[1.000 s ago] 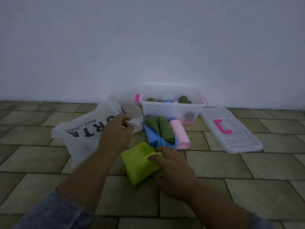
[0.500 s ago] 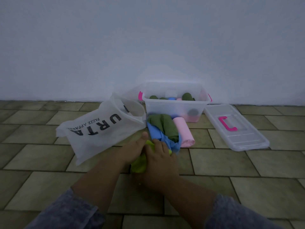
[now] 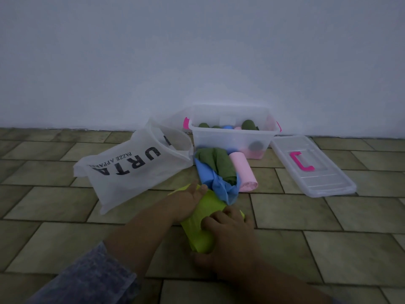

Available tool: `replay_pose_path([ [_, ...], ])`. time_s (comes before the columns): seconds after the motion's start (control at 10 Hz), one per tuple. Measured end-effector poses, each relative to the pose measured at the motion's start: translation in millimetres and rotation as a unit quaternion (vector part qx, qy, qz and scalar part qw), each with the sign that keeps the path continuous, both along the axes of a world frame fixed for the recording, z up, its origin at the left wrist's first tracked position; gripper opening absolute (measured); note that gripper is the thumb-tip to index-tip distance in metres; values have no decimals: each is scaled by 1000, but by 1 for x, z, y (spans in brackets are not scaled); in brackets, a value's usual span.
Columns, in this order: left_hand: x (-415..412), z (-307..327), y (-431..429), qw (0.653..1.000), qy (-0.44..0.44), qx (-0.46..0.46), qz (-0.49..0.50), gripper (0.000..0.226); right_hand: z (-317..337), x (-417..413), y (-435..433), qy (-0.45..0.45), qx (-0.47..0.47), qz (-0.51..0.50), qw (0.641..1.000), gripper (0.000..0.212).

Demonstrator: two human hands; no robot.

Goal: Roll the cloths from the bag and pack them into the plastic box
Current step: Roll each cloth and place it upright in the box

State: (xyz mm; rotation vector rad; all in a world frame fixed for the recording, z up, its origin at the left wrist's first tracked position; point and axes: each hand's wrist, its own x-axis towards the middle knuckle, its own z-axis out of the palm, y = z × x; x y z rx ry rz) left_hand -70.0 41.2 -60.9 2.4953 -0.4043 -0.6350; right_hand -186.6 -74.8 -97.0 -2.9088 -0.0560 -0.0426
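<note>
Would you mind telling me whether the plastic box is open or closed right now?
Open: the lid lies flat on the floor beside the plastic box, and rolled cloths show above its rim.
</note>
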Motion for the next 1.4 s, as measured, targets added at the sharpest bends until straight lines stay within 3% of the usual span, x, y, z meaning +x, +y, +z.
replay_pose_path([
  [0.2,0,-23,3,994,-2,48,-94,54,1,5,-4,29,24,23,999,68],
  [0.3,12,-27,4,988,-73,124,-61,59,2,6,-5,33,14,27,999,68],
  [0.4,14,-14,1,979,-172,105,-14,56,1,7,-6,40,8,30,999,70],
  [0.5,5,4,-5,981,-186,22,-41,32,2,10,-5,44,19,25,999,72],
  [0.6,-12,16,-6,992,-48,30,-109,32,3,13,-3,56,32,19,998,81],
  [0.7,-24,17,-2,993,14,19,-118,34,7,13,-2,73,24,19,997,87],
  [0.8,-26,19,0,989,-8,19,-148,33,12,12,-7,74,51,25,996,85],
  [0.9,-23,11,3,991,54,-27,-119,47,20,10,-16,72,126,19,989,45],
  [1.0,-24,4,8,987,76,-13,-142,52,27,14,-26,104,155,19,982,21],
  [1.2,-21,-1,11,982,10,68,-176,30,20,25,-51,115,210,14,971,34],
  [1.3,-20,-1,10,980,-63,74,-173,32,16,29,-54,108,202,0,973,29],
  [1.4,-24,-3,8,980,-73,50,-177,45,15,34,-56,96,190,-25,977,19],
])
